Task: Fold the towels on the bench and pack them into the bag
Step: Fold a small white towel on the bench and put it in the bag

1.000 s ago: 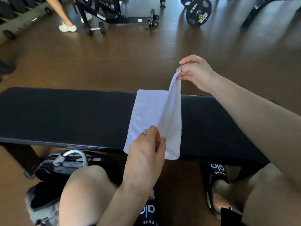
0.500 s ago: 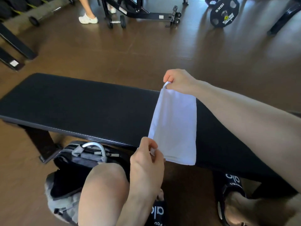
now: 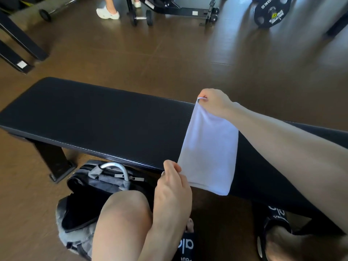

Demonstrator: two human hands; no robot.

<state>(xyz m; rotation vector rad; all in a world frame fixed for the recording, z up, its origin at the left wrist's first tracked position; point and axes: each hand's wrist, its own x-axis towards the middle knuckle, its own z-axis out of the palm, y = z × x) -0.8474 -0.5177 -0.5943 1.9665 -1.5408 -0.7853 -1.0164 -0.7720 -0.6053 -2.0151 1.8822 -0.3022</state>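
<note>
The right hand [image 3: 212, 102] pinches the far corner of a white towel [image 3: 209, 149], fingers curled round the cloth, while the left hand [image 3: 172, 187] pinches the near corner (a ring shows on one finger). Between them the towel, folded to a narrow strip, lies across the black bench [image 3: 94, 117], its near end hanging over the front edge. Below and left of the left hand, a grey-and-black bag [image 3: 98, 183] sits open on the brown floor [image 3: 169, 59], beside the person's bare knee [image 3: 122, 210].
</note>
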